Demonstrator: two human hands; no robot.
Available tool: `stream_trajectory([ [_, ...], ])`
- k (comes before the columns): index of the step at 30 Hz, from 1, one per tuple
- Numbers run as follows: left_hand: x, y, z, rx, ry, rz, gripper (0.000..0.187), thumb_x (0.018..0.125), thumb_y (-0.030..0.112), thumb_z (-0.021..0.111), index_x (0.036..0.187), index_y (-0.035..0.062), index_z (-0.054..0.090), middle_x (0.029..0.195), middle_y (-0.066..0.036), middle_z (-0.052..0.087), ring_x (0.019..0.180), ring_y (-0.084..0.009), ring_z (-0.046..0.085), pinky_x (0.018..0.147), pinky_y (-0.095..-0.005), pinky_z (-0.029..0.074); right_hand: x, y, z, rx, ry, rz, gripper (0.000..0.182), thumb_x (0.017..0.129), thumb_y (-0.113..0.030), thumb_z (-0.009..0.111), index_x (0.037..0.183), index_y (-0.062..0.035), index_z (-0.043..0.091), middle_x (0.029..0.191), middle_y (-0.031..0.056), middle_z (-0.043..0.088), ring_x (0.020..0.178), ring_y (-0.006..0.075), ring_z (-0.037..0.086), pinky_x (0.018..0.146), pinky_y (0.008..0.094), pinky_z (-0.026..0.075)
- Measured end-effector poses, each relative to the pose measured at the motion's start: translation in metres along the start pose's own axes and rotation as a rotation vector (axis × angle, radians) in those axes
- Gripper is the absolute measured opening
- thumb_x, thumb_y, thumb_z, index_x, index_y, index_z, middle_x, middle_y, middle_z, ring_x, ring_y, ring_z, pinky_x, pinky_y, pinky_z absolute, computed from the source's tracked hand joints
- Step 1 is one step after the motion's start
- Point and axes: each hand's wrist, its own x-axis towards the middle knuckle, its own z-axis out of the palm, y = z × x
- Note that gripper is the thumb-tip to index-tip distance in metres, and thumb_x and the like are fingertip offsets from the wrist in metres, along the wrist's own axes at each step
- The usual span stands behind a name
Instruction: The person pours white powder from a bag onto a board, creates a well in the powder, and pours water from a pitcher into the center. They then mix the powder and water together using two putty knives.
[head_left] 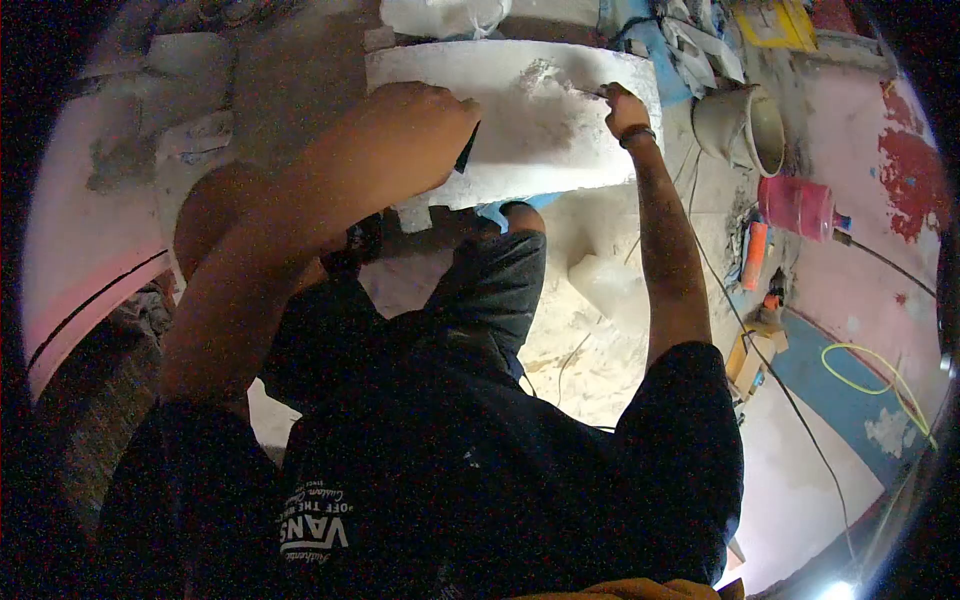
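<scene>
A pale, white-dusted board [540, 165] lies across in front of my knees. My right hand [625, 108] is closed around the handle of a thin tool [592, 93], whose kind I cannot make out. Its tip points left at a lump of whitish paste or powder [545, 78] on the board. Above the board's left part, my left hand [430, 125] is closed, with a dark flat piece [467, 148] showing at its lower edge. The fingers hide the rest of that piece.
A pale bucket [735, 130] lies tipped right of the board. Beyond it are a pink bottle [797, 208], an orange tube [754, 256] and a yellow hose [870, 365]. Dark cable [745, 325] runs past my right arm. A white bag [445, 15] sits behind the board.
</scene>
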Motion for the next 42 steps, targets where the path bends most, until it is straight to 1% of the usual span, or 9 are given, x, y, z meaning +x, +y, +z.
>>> stream_trajectory([
  [4, 0.003, 0.001, -0.008, 0.005, -0.124, -0.035, 0.015, 0.067, 0.008, 0.054, 0.08, 0.0011, 0.055, 0.078, -0.016, 0.06, 0.076, -0.0291, 0.059, 0.068, -0.0387, 0.048, 0.011, -0.02, -0.001, -0.004, -0.084, 0.108, 0.032, 0.068, -0.002, 0.049, 0.099, -0.0087, 0.054, 0.088, 0.0151, 0.06, 0.083, 0.0307, 0.057, 0.071, 0.039, 0.047],
  [6, 0.004, 0.002, -0.018, -0.112, -0.364, -0.098, 0.034, 0.073, 0.009, 0.051, 0.106, 0.0013, 0.048, 0.085, -0.017, 0.059, 0.079, -0.032, 0.059, 0.07, -0.0406, 0.048, 0.0, -0.032, 0.006, 0.002, -0.074, 0.203, 0.031, 0.067, -0.003, 0.053, 0.097, -0.007, 0.053, 0.089, 0.0168, 0.059, 0.084, 0.0311, 0.057, 0.072, 0.0395, 0.046],
  [8, 0.002, 0.004, -0.009, -0.072, -0.213, -0.085, 0.024, 0.07, 0.009, 0.053, 0.093, 0.0015, 0.052, 0.079, -0.016, 0.06, 0.075, -0.0305, 0.06, 0.067, -0.0398, 0.049, -0.018, -0.042, 0.011, -0.039, 0.04, 0.077, 0.034, 0.065, -0.001, 0.054, 0.098, -0.0074, 0.051, 0.09, 0.0164, 0.059, 0.085, 0.0303, 0.057, 0.073, 0.0396, 0.046],
  [9, 0.001, 0.004, -0.006, -0.029, -0.071, -0.067, 0.015, 0.067, 0.01, 0.055, 0.08, 0.0018, 0.056, 0.072, -0.015, 0.06, 0.07, -0.029, 0.06, 0.064, -0.039, 0.049, -0.023, -0.046, 0.017, -0.063, -0.023, 0.2, 0.035, 0.065, -0.001, 0.053, 0.1, -0.008, 0.05, 0.091, 0.0162, 0.058, 0.085, 0.0302, 0.056, 0.073, 0.0382, 0.046],
  [22, 0.008, -0.002, 0.002, 0.014, -0.003, -0.031, 0.02, 0.068, 0.011, 0.053, 0.085, 0.0009, 0.056, 0.073, -0.015, 0.061, 0.069, -0.0279, 0.061, 0.062, -0.0382, 0.05, 0.031, -0.018, -0.027, 0.035, -0.097, 0.227, 0.039, 0.068, -0.008, 0.051, 0.106, -0.017, 0.055, 0.094, 0.0131, 0.059, 0.085, 0.0296, 0.058, 0.073, 0.0381, 0.048],
  [28, 0.01, -0.01, -0.012, 0.108, -0.201, -0.13, 0.02, 0.069, 0.009, 0.053, 0.088, 0.0019, 0.056, 0.079, -0.015, 0.061, 0.075, -0.0291, 0.06, 0.066, -0.0394, 0.049, 0.038, -0.032, 0.011, 0.009, 0.014, 0.275, 0.028, 0.069, -0.007, 0.049, 0.096, -0.0117, 0.057, 0.089, 0.0171, 0.06, 0.084, 0.0332, 0.058, 0.074, 0.0402, 0.047],
  [35, 0.038, -0.042, 0.045, 0.031, -0.262, -0.188, 0.026, 0.069, 0.005, 0.05, 0.095, 0.0019, 0.054, 0.089, -0.018, 0.058, 0.085, -0.0338, 0.057, 0.072, -0.041, 0.047, -0.008, -0.05, -0.003, 0.012, -0.081, 0.247, 0.021, 0.071, -0.007, 0.048, 0.089, -0.0057, 0.058, 0.083, 0.0187, 0.06, 0.08, 0.0339, 0.059, 0.072, 0.0408, 0.048],
  [38, 0.06, -0.057, 0.108, -0.009, -0.173, -0.034, 0.033, 0.066, 0.007, 0.057, 0.098, 0.0027, 0.053, 0.093, -0.018, 0.057, 0.087, -0.0331, 0.056, 0.074, -0.04, 0.046, -0.014, -0.039, -0.01, 0.029, -0.114, 0.301, 0.019, 0.07, -0.007, 0.048, 0.085, -0.0026, 0.06, 0.085, 0.0204, 0.06, 0.08, 0.0339, 0.059, 0.073, 0.0401, 0.048],
  [42, 0.065, -0.061, 0.165, 0.184, -0.335, -0.1, 0.054, 0.054, 0.016, 0.073, 0.101, 0.0032, 0.05, 0.104, -0.016, 0.052, 0.095, -0.0315, 0.053, 0.078, -0.04, 0.046, -0.028, -0.038, -0.024, 0.063, -0.307, 0.327, 0.021, 0.073, -0.015, 0.047, 0.084, -0.0021, 0.06, 0.092, 0.0199, 0.059, 0.088, 0.0313, 0.058, 0.078, 0.0377, 0.046],
])
